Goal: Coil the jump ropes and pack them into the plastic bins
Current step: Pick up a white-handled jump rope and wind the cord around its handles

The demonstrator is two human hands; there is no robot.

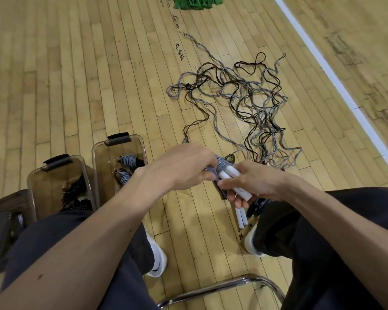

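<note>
Rope bundle (221,166), grey with white handles (226,174), is held between both hands, handles slanting down to the right. The left hand (186,166) grips the wound cord; the right hand (253,182) holds the handles. The plastic bins (130,148) sit to the left, nearer the left hand.

A heap of green cloth (195,2) lies on the pale wooden plank floor (76,74) near a white painted line (332,76). A chrome tube chair frame (211,287) stands closest.
</note>
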